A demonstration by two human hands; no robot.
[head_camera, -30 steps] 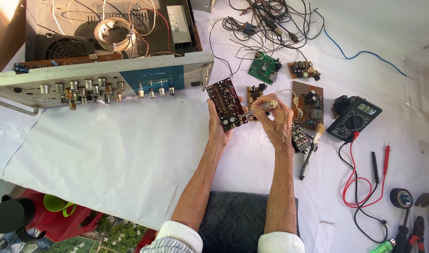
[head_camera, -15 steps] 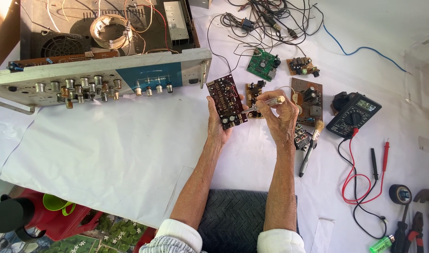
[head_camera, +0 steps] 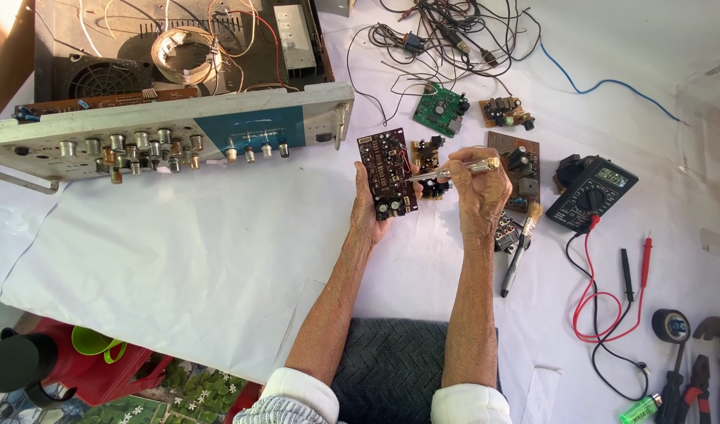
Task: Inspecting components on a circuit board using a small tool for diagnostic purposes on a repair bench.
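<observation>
My left hand (head_camera: 371, 210) holds a dark brown circuit board (head_camera: 386, 171) upright above the white cloth, fingers wrapped behind it. My right hand (head_camera: 479, 191) grips a thin screwdriver (head_camera: 448, 170) with a clear yellowish handle, its metal tip touching the board's right side. Both forearms rise from the bottom of the view in rolled white sleeves.
An opened amplifier chassis (head_camera: 167, 129) with several knobs lies upper left. Small boards (head_camera: 439, 109), tangled wires (head_camera: 442, 35), a brown board (head_camera: 517, 169), a multimeter (head_camera: 591, 192) with red and black probes (head_camera: 611, 302), a brush (head_camera: 519, 245), black tape (head_camera: 670, 324) and pliers (head_camera: 694, 385) lie right.
The view has shifted slightly. My hands keep the board and screwdriver; the screwdriver tip has moved a little along the board's right side.
</observation>
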